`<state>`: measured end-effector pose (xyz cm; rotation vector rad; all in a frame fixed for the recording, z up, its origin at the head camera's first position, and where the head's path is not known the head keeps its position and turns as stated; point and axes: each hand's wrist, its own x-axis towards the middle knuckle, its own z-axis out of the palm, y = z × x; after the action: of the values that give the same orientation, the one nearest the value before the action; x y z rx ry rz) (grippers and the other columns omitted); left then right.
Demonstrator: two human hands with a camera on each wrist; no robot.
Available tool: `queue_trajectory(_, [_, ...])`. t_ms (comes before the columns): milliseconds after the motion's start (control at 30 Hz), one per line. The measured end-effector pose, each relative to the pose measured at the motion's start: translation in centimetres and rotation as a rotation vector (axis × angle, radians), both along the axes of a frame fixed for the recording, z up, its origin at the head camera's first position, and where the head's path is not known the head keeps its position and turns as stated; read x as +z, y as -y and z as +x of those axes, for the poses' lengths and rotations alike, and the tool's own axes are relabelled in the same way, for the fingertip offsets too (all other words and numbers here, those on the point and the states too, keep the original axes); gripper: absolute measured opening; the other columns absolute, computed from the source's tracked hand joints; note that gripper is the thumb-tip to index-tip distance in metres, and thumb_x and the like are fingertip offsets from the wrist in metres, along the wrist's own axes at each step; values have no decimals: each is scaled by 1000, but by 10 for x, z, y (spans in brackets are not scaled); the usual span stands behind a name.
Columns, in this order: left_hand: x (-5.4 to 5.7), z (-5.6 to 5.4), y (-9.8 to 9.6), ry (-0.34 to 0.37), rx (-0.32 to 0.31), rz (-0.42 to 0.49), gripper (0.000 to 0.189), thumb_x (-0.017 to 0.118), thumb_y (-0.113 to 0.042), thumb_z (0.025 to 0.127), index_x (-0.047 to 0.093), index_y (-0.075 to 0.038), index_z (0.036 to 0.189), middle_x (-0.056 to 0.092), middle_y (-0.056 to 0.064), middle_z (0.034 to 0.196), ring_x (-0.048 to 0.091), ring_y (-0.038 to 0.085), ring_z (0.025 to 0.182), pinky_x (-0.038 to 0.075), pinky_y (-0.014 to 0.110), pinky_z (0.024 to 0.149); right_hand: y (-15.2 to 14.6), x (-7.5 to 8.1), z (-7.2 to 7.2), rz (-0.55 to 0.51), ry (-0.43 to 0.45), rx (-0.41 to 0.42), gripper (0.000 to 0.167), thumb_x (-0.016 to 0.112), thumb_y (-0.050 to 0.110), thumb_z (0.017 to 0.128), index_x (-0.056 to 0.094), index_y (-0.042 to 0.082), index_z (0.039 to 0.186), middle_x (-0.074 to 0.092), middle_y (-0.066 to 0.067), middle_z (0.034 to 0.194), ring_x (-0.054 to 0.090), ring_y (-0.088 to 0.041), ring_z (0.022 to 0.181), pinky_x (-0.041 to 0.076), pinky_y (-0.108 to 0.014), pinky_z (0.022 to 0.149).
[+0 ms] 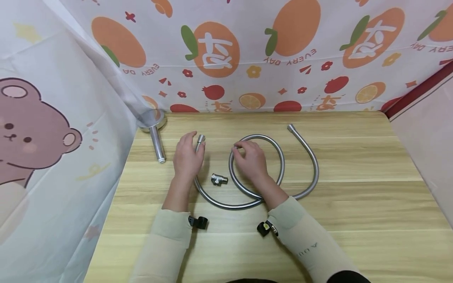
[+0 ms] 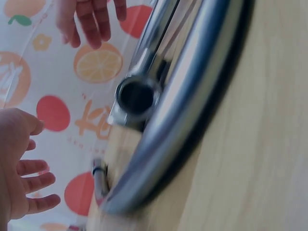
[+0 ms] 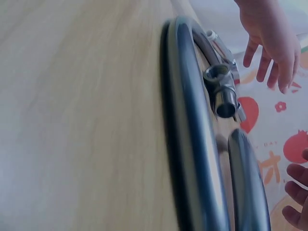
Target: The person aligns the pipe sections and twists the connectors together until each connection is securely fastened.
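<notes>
A coiled metal shower hose (image 1: 230,207) lies on the wooden table, its left end fitting (image 1: 201,138) up by my left hand (image 1: 187,155). That hand hovers with its fingers spread and loose; the wrist views show nothing in it. Over the left side of the hose's loop hangs my right hand (image 1: 252,161), fingers loosely bent, apart from the hose and holding nothing. Between the hands lies a small chrome tee-shaped fitting (image 1: 218,179), whose round threaded opening (image 3: 219,72) shows in the right wrist view. A chrome shower head (image 1: 157,143) rests left of my left hand.
The hose's other end (image 1: 291,127) points toward the back of the table (image 1: 371,177). A fruit-printed curtain (image 1: 255,51) hangs along the back edge, and a bear-printed cloth (image 1: 99,110) along the left. Black wrist cameras (image 1: 201,223) sit on both sleeves.
</notes>
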<state>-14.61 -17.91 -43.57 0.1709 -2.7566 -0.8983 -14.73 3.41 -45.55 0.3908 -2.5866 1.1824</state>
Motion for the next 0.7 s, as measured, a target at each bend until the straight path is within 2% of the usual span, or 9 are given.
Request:
queue_trajectory(167, [-1, 2, 24, -24, 89, 18, 47, 62, -31, 95, 53, -13, 138, 51, 12, 143, 47, 34, 133, 42, 54, 106, 15, 3, 1, 28, 55, 36, 24, 60, 33, 96, 72, 15, 105, 72, 1, 97, 64, -17, 93, 53, -34, 80])
queue_trajectory(367, [-2, 5, 56, -69, 235, 60, 41, 63, -24, 93, 58, -11, 132, 53, 16, 134, 50, 36, 124, 46, 56, 96, 35, 7, 1, 111, 73, 81, 22, 61, 32, 95, 73, 16, 104, 71, 3, 91, 64, -13, 83, 53, -33, 68])
queue_trajectory(533, [-5, 7, 79, -13, 336, 86, 45, 62, -25, 93, 55, -12, 136, 50, 16, 132, 50, 36, 116, 47, 56, 88, 53, 10, 0, 191, 130, 140, 24, 59, 35, 96, 72, 18, 109, 72, 4, 95, 66, -13, 88, 53, -33, 69])
queue_trajectory(700, [-6, 7, 92, 64, 364, 95, 53, 61, -27, 93, 49, -11, 142, 46, 18, 138, 46, 37, 123, 46, 57, 92, 70, 12, -1, 355, 147, 230, 30, 58, 36, 96, 68, 21, 121, 72, 1, 106, 66, -18, 96, 55, -34, 70])
